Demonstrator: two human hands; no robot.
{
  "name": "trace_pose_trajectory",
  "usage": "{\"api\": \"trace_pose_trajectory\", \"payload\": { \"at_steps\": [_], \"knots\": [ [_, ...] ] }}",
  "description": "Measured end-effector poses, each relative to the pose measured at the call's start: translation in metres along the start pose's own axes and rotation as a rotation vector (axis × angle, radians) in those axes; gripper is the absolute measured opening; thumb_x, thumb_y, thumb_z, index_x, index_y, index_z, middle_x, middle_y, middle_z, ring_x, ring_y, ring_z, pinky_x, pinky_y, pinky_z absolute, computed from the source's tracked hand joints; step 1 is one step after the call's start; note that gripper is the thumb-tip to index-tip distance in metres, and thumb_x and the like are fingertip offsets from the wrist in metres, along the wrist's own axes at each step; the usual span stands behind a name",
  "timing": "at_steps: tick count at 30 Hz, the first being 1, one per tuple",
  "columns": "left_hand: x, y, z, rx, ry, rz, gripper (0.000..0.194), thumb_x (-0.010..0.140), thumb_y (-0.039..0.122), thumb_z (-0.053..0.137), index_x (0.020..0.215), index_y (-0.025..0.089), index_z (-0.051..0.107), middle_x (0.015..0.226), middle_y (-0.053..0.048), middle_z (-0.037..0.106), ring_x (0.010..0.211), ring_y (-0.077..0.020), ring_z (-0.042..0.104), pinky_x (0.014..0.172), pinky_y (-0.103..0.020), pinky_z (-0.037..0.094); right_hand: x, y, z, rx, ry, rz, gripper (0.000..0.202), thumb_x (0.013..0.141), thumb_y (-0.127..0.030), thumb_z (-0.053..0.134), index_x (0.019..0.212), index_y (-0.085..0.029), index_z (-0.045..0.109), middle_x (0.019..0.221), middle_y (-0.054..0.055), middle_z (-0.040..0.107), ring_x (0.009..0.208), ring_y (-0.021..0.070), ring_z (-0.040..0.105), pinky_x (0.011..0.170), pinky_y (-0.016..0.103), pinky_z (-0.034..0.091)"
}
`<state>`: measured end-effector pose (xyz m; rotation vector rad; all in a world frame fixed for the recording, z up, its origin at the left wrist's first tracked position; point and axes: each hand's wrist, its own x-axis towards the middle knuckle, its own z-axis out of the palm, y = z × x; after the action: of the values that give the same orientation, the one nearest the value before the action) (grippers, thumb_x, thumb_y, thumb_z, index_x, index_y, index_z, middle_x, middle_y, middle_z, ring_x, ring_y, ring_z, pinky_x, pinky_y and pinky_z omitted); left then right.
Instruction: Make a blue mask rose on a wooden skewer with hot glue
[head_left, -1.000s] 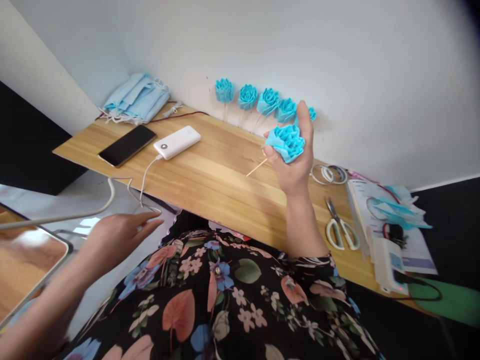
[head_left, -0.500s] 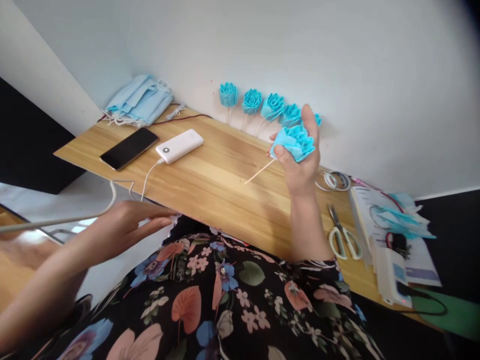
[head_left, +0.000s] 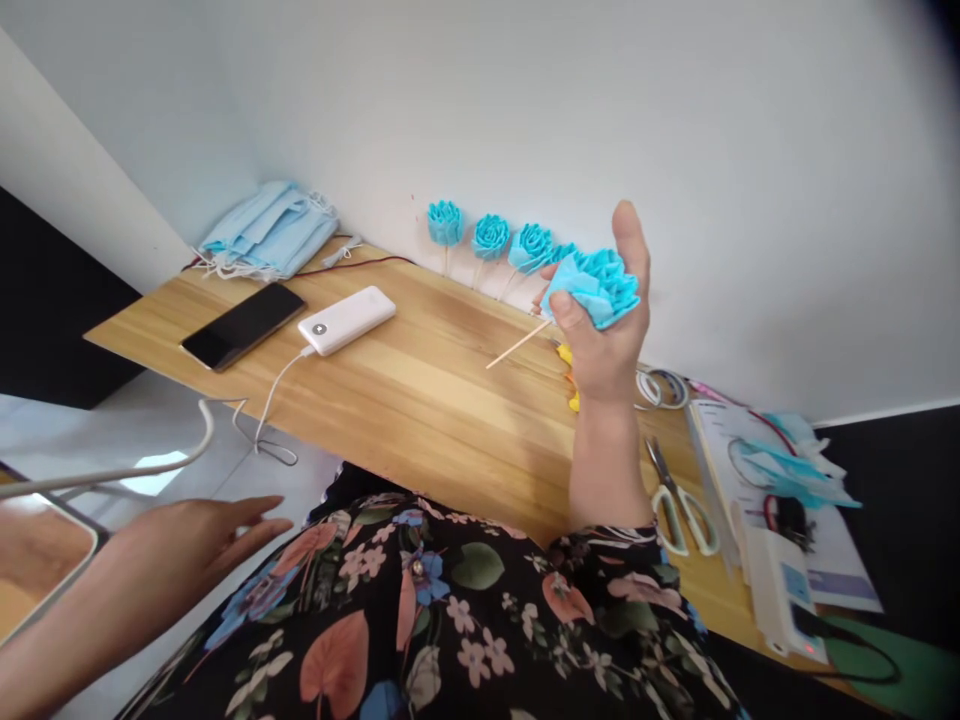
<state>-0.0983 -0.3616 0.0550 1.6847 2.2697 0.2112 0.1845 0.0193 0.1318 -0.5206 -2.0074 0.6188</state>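
My right hand [head_left: 604,325] holds a blue flower [head_left: 594,287] on a thin wooden stick [head_left: 517,345], raised above the right half of the table. Its thumb presses on the pale outer petals, and the stick points down to the left. My left hand [head_left: 202,545] hangs low beyond the table's front edge, fingers stretched out, with nothing in it. Against the wall stand several more blue flowers [head_left: 491,237] on sticks, the rightmost partly hidden behind the held flower. Something yellow [head_left: 564,352] lies partly behind my right wrist.
Blue masks [head_left: 270,230] are piled at the far left of the wooden table [head_left: 420,400], near a black phone [head_left: 244,326] and white power bank [head_left: 347,320]. Scissors [head_left: 681,505], tape rolls [head_left: 661,389], papers and a white power strip [head_left: 780,590] lie right.
My left hand has moved down and left, away from the table edge. My right hand keeps its hold on the flower. The view has shifted, and the yellow object now shows beside my wrist.
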Motion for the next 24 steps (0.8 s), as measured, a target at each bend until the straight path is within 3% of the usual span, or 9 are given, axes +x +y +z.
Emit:
{"api": "trace_pose_trajectory", "payload": {
  "at_steps": [2,5,8,10,12,14,16,20,24],
  "knots": [
    [0.016,0.023,-0.025,-0.178,-0.014,0.117,0.044,0.099,0.066,0.050,0.115,0.041,0.083,0.107,-0.002,0.084,0.090,-0.0334,0.081,0.077,-0.043,0.067,0.004,-0.005,0.005,0.017,0.012,-0.003,0.098,0.097,-0.066,0.058,0.171,-0.044,-0.003,0.153,0.008,0.059,0.135,0.0332,0.065,0.109,0.057,0.059],
    [0.078,0.074,-0.039,-0.392,0.144,0.326,0.054,0.101,0.065,0.051,0.140,0.033,0.071,0.138,-0.006,0.074,0.124,-0.0326,0.072,0.105,-0.046,0.061,0.005,-0.015,0.012,0.040,-0.019,-0.023,0.105,0.095,-0.067,0.063,0.171,-0.043,-0.005,0.152,0.008,0.061,0.138,0.0351,0.063,0.109,0.062,0.058],
    [0.150,0.126,-0.029,-0.582,0.256,0.532,0.067,0.100,0.061,0.059,0.154,0.022,0.058,0.156,-0.014,0.060,0.144,-0.0331,0.058,0.120,-0.051,0.048,-0.001,-0.027,0.015,0.022,-0.062,-0.036,0.109,0.093,-0.074,0.060,0.170,-0.042,-0.010,0.154,0.007,0.059,0.143,0.0359,0.059,0.108,0.063,0.058],
    [0.191,0.154,-0.019,-0.731,0.201,0.647,0.079,0.093,0.061,0.070,0.158,0.021,0.051,0.160,-0.016,0.054,0.146,-0.0341,0.055,0.122,-0.052,0.046,-0.006,-0.034,0.015,0.008,-0.085,-0.004,0.113,0.091,-0.077,0.061,0.170,-0.041,-0.011,0.157,0.007,0.056,0.145,0.0366,0.057,0.108,0.064,0.058],
    [0.222,0.174,-0.009,-0.894,0.100,0.717,0.079,0.084,0.062,0.080,0.149,0.021,0.061,0.148,-0.015,0.066,0.134,-0.0335,0.064,0.116,-0.050,0.051,-0.010,-0.039,0.014,0.012,-0.095,0.032,0.117,0.087,-0.077,0.066,0.171,-0.040,-0.006,0.163,0.007,0.050,0.147,0.0367,0.055,0.111,0.063,0.057],
    [0.245,0.186,0.000,-1.081,-0.070,0.774,0.060,0.081,0.063,0.083,0.118,0.017,0.077,0.118,-0.013,0.080,0.113,-0.0310,0.073,0.106,-0.045,0.057,-0.011,-0.042,0.013,0.044,-0.101,0.062,0.118,0.085,-0.074,0.072,0.172,-0.041,-0.001,0.167,0.007,0.045,0.148,0.0368,0.054,0.114,0.062,0.056],
    [0.263,0.189,0.008,-1.237,-0.185,0.731,0.052,0.081,0.067,0.081,0.087,0.015,0.080,0.090,-0.011,0.081,0.092,-0.0274,0.075,0.093,-0.041,0.059,-0.010,-0.040,0.013,0.092,-0.141,0.095,0.122,0.081,-0.070,0.079,0.172,-0.042,0.002,0.168,0.008,0.044,0.149,0.0373,0.051,0.116,0.062,0.053],
    [0.287,0.182,0.022,-1.383,-0.083,0.583,0.057,0.070,0.073,0.087,0.076,0.017,0.079,0.076,-0.005,0.076,0.076,-0.0208,0.068,0.081,-0.035,0.055,-0.003,-0.024,0.008,0.169,-0.302,0.124,0.141,0.068,-0.067,0.090,0.172,-0.040,-0.001,0.170,0.012,0.042,0.157,0.0366,0.041,0.126,0.062,0.039],
    [0.295,0.172,0.034,-1.368,-0.082,0.550,0.059,0.069,0.076,0.085,0.068,0.017,0.077,0.069,-0.004,0.073,0.068,-0.0170,0.063,0.074,-0.032,0.053,0.001,-0.004,0.004,0.171,-0.361,0.126,0.148,0.065,-0.071,0.090,0.170,-0.042,-0.010,0.175,0.012,0.034,0.165,0.0325,0.024,0.133,0.063,0.021]
  ]
}}
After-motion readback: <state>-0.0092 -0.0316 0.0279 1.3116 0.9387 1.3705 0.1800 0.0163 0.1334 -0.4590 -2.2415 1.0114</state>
